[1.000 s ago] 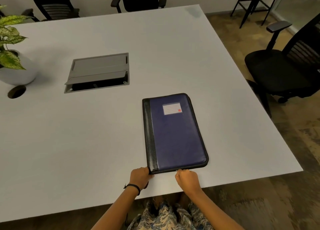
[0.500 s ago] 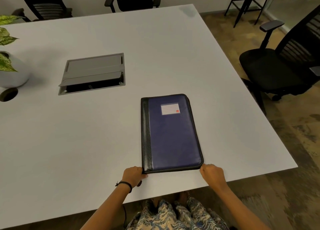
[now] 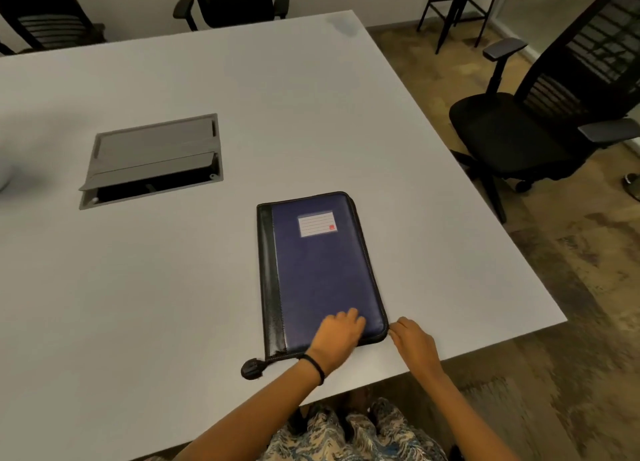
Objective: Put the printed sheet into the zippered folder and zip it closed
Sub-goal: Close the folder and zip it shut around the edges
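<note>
"Lying where, the dark blue zippered folder [image 3: 322, 280] with the black strip down its spine?"

"Flat on the white table [image 3: 173, 304], close to the near edge, spine to the left. Its cover faces up, with a white lined label [image 3: 317, 224] near the far end that has a small red square in one corner."

"And the left hand [image 3: 341, 336]?"

"It rests on the near end of the cover. The fingers [image 3: 351, 316] lie spread over the blue panel and curl round nothing. A thin black band [image 3: 317, 368] circles that wrist."

"The right hand [image 3: 414, 341]?"

"Just beside the folder's near right corner. Its fingertips [image 3: 394, 327] are bunched together against the zip edge there in a narrow pinch. The slider itself is too small to make out."

"Is the zip closed all the way round?"

"I cannot tell. The edges that show look dark and tight. A black zip tail with a thick end [image 3: 252, 369] sticks out onto the table from the near left corner."

"What else is about?"

"A grey rectangular cable hatch [image 3: 152, 155] is set into the tabletop, well to the left and further off, with its near flap tilted up over a dark gap. A black office chair [image 3: 512, 138] stands on the floor off the table's right side."
</note>
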Tool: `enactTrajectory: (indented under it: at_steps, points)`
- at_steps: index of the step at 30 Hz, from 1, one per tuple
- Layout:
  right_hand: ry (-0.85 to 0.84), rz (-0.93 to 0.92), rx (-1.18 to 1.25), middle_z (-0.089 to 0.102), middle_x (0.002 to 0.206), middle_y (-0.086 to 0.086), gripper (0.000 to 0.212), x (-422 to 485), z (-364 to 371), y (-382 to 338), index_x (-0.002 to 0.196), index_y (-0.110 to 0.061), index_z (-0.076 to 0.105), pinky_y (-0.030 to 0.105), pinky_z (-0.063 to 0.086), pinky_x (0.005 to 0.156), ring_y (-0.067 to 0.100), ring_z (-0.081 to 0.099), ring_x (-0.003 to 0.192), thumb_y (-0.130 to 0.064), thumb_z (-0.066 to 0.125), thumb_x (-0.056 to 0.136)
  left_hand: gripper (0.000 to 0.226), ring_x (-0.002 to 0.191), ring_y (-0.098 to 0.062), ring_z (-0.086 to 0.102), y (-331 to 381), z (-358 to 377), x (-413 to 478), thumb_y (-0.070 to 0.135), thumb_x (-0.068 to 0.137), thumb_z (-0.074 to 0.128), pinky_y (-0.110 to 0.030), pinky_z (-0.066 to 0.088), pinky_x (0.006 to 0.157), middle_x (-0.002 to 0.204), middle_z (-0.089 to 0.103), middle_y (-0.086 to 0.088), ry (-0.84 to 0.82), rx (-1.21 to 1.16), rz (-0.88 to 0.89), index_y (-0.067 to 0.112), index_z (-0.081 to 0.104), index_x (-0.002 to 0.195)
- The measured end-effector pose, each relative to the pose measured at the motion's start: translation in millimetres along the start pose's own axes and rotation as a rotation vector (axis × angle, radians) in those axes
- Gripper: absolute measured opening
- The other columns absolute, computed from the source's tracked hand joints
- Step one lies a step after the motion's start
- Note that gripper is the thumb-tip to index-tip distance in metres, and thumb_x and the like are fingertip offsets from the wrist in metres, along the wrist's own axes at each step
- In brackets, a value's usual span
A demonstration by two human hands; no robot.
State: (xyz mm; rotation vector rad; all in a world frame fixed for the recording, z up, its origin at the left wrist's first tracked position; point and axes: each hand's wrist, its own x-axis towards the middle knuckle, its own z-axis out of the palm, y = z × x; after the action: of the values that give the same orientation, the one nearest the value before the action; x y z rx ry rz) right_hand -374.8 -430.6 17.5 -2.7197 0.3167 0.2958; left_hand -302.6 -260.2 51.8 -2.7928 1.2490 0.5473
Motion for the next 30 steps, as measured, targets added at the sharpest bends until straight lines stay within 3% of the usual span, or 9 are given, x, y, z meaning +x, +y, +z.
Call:
enactTrajectory:
  at_steps: [2,5,8,11,14,17,22,27,30]
  points:
    - [0.012,0.032,0.07,0.065,0.097,0.006,0.016,0.0,-0.5,-0.6,0.099,-0.009,0.066,0.028,0.047,0.066,0.018,0.06,0.086,-0.016,0.053,0.093,0.027,0.096,-0.031,0.06,18.3,2.2,15.9,0.02,0.1,0.034,-0.037,0.044,0.068,0.115,0.057,-0.014,-0.02,0.068,0.105,0.007,0.047,0.12]
    - [0.04,0.094,0.162,0.063,0.09,0.002,0.014,-2.8,2.5,-0.9,0.091,-0.013,0.066,0.022,0.043,0.061,0.012,0.055,0.077,-0.015,0.052,0.092,0.028,0.094,-0.033,0.06,39.9,2.7,35.3,0.021,0.1,0.035,-0.036,0.032,0.063,0.107,0.062,-0.019,-0.071,0.075,0.096,0.002,0.052,0.111]
    - [0.057,0.143,0.196,0.059,0.081,-0.001,0.011,-7.1,8.0,-2.7,0.083,-0.014,0.061,0.017,0.038,0.055,0.01,0.051,0.069,-0.014,0.053,0.091,0.014,0.088,-0.023,0.063,48.8,0.8,45.2,0.008,0.097,0.044,-0.029,0.029,0.052,0.095,0.065,-0.009,-0.134,0.247,0.107,0.005,0.057,0.102]
    - [0.069,0.153,0.191,0.062,0.083,0.004,0.01,-8.2,11.4,-1.3,0.083,-0.01,0.06,0.021,0.042,0.056,0.013,0.053,0.069,-0.015,0.054,0.091,0.02,0.081,-0.019,0.062,52.0,-0.5,50.4,-0.002,0.095,0.044,-0.027,0.021,0.045,0.083,0.062,-0.006,-0.18,0.238,0.111,0.006,0.062,0.098]
    - [0.074,0.139,0.156,0.065,0.087,0.007,0.01,-4.7,7.9,-0.1,0.087,-0.008,0.062,0.028,0.05,0.061,0.018,0.059,0.073,-0.016,0.056,0.09,0.025,0.09,-0.026,0.067,53.7,0.9,53.6,-0.007,0.095,0.039,-0.028,0.034,0.048,0.099,0.069,-0.012,-0.173,0.213,0.151,0.002,0.062,0.1]
    - [0.083,0.104,0.105,0.067,0.092,0.006,0.013,3.5,2.1,1.5,0.093,-0.01,0.066,0.025,0.051,0.064,0.018,0.061,0.078,-0.018,0.057,0.09,0.023,0.092,-0.029,0.066,52.5,3.5,53.5,-0.008,0.094,0.039,-0.033,0.049,0.066,0.103,0.068,-0.016,-0.159,0.207,0.178,-0.003,0.06,0.103]
    - [0.097,0.107,0.114,0.067,0.099,0.004,0.017,23.2,-7.9,-0.8,0.099,-0.012,0.065,0.015,0.043,0.064,0.015,0.062,0.083,-0.022,0.054,0.092,0.024,0.085,-0.029,0.067,47.7,4.0,49.8,-0.01,0.092,0.038,-0.028,0.019,0.041,0.095,0.069,-0.017,-0.181,0.172,0.197,-0.002,0.06,0.096]
    - [0.048,0.042,0.063,0.066,0.105,0.009,0.022,43.7,-10.3,2.9,0.104,-0.008,0.064,0.019,0.048,0.071,0.019,0.063,0.09,-0.024,0.052,0.093,0.024,0.078,-0.027,0.064,45.0,1.8,50.1,-0.01,0.093,0.038,-0.027,0.016,0.04,0.094,0.069,-0.016,-0.19,0.189,0.203,-0.001,0.06,0.094]
    - [0.055,-0.013,0.006,0.068,0.095,0.012,0.016,48.4,-15.4,2.1,0.095,-0.004,0.067,0.025,0.054,0.067,0.023,0.065,0.081,-0.018,0.062,0.088,0.024,0.079,-0.024,0.065,44.7,3.8,52.1,-0.009,0.093,0.039,-0.026,0.016,0.039,0.093,0.069,-0.012,-0.181,0.205,0.218,0.002,0.06,0.094]
